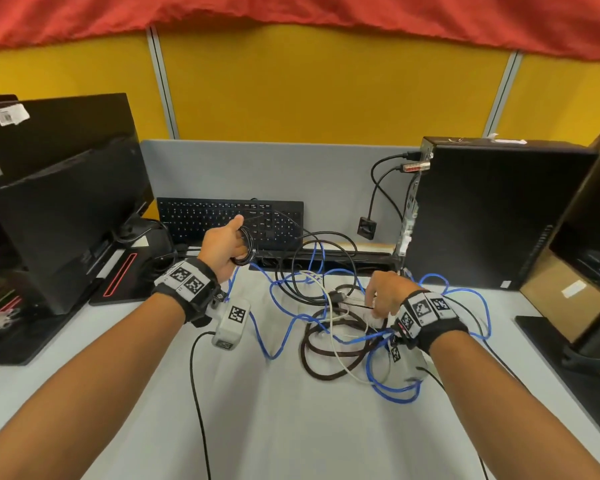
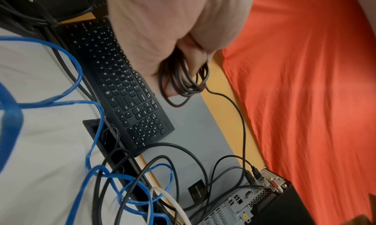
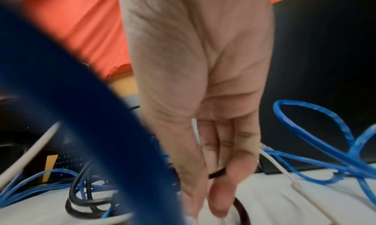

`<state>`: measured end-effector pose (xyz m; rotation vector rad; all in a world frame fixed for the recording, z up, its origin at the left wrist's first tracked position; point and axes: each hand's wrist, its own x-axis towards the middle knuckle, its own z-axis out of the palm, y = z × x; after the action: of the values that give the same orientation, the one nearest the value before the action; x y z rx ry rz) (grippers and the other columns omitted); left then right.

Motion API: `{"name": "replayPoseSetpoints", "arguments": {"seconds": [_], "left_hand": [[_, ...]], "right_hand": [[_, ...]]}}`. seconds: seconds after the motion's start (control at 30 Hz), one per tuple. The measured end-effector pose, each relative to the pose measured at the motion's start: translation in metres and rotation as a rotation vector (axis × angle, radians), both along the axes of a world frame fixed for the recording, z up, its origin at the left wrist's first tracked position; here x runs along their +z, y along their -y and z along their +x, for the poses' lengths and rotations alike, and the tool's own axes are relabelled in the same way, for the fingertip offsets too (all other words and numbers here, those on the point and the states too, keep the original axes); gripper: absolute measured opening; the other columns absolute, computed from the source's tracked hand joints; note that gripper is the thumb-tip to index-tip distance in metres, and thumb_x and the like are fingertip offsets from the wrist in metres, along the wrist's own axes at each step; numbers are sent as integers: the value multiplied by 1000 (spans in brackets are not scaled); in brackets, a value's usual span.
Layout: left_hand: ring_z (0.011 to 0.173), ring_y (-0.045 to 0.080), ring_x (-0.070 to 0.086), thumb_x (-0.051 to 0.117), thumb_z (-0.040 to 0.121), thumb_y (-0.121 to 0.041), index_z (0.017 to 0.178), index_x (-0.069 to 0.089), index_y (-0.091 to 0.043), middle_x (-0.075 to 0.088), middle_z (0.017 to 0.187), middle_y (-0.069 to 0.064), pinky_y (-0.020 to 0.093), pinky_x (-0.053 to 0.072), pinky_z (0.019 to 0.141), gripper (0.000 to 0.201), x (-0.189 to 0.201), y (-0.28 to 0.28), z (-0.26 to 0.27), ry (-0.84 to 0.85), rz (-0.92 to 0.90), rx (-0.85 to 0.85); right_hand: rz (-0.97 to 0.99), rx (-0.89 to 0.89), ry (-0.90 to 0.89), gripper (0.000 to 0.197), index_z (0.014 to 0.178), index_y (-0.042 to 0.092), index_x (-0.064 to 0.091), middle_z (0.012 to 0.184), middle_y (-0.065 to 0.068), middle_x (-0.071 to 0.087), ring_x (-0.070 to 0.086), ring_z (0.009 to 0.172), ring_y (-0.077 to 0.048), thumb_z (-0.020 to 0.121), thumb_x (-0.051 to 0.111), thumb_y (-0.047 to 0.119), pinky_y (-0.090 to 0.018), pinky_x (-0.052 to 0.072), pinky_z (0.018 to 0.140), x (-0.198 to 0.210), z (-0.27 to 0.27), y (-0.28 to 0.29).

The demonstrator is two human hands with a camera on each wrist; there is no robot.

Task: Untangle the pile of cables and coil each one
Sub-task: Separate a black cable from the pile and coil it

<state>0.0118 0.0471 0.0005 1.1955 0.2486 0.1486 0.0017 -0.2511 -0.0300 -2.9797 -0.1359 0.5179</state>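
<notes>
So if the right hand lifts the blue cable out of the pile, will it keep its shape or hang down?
Probably it hangs floppy: the blue cable lies in loose, wandering loops. It looks springy too, since some loops stand open. It will likely drag the white cable and brown cable it crosses.

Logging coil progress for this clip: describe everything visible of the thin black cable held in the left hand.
The thin black cable is smooth, round and rubbery-looking, wound into several small loops. The left hand grips the bundle, raised in front of the keyboard. One free strand trails from the loops toward the cable pile; its far end cannot be traced.
</notes>
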Motion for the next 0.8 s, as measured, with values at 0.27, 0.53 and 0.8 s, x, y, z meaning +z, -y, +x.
{"name": "replayPoseSetpoints", "arguments": {"seconds": [0.27,0.53,0.8], "left_hand": [[36,7,19,49,105,-28,65,35,-20,23,45,-8,19,20,35,43,-5,7,6,-54,97,-44],[47,15,34,53,102,-32,65,44,-15,35,54,0,26,32,51,42,-2,26,1,-152,590,-91],[37,8,24,47,101,-8,74,55,-14,30,46,-8,21,22,37,28,8,32,-2,-75,244,-212]], "right_hand": [[174,-151,464,20,77,8,58,91,-17,60,61,86,-35,95,63,15,-41,52,80,20,13,-9],[300,-122,636,97,160,5,0,159,-21,22,20,150,-39,88,65,0,-64,17,120,23,8,-37],[629,258,480,74,161,21,19,124,-9,69,65,112,-22,101,52,49,-51,46,107,32,-4,-90]]}}
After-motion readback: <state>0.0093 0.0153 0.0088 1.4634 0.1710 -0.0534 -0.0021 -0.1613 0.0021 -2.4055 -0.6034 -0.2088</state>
